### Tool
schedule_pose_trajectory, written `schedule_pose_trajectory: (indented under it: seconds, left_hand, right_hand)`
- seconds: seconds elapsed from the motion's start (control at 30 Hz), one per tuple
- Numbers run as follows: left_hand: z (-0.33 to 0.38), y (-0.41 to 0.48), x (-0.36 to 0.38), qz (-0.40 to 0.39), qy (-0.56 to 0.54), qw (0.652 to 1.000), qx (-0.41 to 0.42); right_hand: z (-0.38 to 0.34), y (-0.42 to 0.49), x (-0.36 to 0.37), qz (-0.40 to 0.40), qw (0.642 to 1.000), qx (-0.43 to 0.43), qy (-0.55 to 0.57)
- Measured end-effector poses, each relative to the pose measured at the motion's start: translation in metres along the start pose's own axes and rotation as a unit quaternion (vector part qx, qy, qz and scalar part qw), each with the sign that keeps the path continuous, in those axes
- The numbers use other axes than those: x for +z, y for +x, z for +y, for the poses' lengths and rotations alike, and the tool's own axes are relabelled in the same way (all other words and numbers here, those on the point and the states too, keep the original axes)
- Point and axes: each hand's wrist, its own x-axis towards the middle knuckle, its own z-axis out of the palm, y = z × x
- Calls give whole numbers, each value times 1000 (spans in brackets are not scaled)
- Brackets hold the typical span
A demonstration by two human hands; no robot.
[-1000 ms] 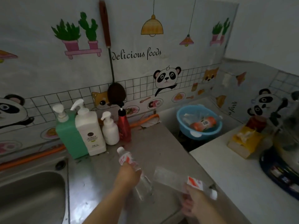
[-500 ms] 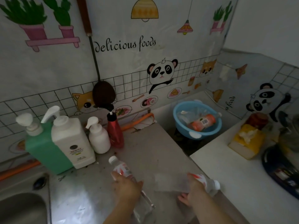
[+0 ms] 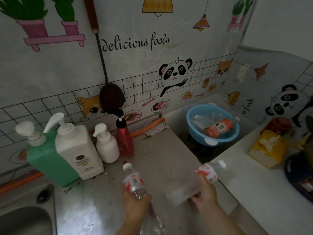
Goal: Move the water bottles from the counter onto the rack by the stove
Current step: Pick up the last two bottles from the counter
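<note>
My left hand [image 3: 135, 202] grips a clear water bottle [image 3: 133, 181] with a red-and-white label and white cap, its cap end pointing away from me over the steel counter [image 3: 160, 155]. My right hand [image 3: 205, 192] grips a second clear water bottle [image 3: 207, 172] of the same kind, tilted so its cap points up and to the right. Its clear body looks blurred. A blue basin [image 3: 191, 122] sits low in the gap behind the counter and holds an orange-labelled bottle [image 3: 220, 128] with other clear plastic. No rack is recognisable in view.
Pump bottles line the wall: green [image 3: 44, 155], white [image 3: 76, 148], small white [image 3: 106, 146], red [image 3: 124, 138]. A dark ladle [image 3: 111, 99] hangs above them. The sink [image 3: 23, 219] is at lower left. A white worktop [image 3: 264, 192] at right carries a yellow tissue pack [image 3: 267, 148] and a dark appliance [image 3: 299, 172].
Both hands have lifted their bottles slightly off the counter and moved them forward. The right bottle has swung so its cap points up-right. The camera has come closer.
</note>
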Motion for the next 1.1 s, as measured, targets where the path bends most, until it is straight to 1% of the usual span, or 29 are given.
schedule_pose_trajectory:
  seconds: [0.1, 0.17, 0.27, 0.37, 0.47, 0.57, 0.7, 0.8, 0.87, 0.93, 1.03, 1.1]
  left_hand:
    - [-1, -1, -9, -31, -59, 998, 14]
    - [3, -2, -13, -45, -71, 996, 38]
    - [18, -8, -20, -68, -85, 991, 77]
    - [34, -19, -28, -114, -120, 984, 67]
    - [54, -37, -37, -122, -135, 980, 87]
    - [75, -61, -46, -106, -149, 973, 141]
    - [98, -100, -63, -70, -155, 962, 214]
    - [110, -134, -81, -28, -171, 952, 254]
    - [114, -157, -97, 12, -174, 944, 280]
    - [118, -182, -116, 45, -174, 936, 301]
    - [119, -220, -147, 103, -145, 925, 335]
    - [115, -244, -169, 140, -130, 916, 352]
  right_hand:
    - [-8, -6, -1, -133, 989, -52, -43]
    - [-14, -9, 2, -199, 976, -74, -48]
    - [-21, -20, 12, -265, 959, -86, -54]
    - [-30, -41, 25, -328, 937, -110, -58]
    - [-41, -68, 38, -391, 906, -141, -82]
    - [-52, -97, 48, -445, 866, -187, -134]
    - [-59, -141, 58, -525, 802, -230, -171]
    - [-57, -174, 62, -588, 758, -229, -166]
    - [-51, -196, 63, -637, 718, -228, -166]
    - [-40, -217, 65, -665, 691, -225, -170]
    - [-17, -252, 69, -706, 652, -220, -170]
    - [1, -280, 71, -741, 612, -225, -162]
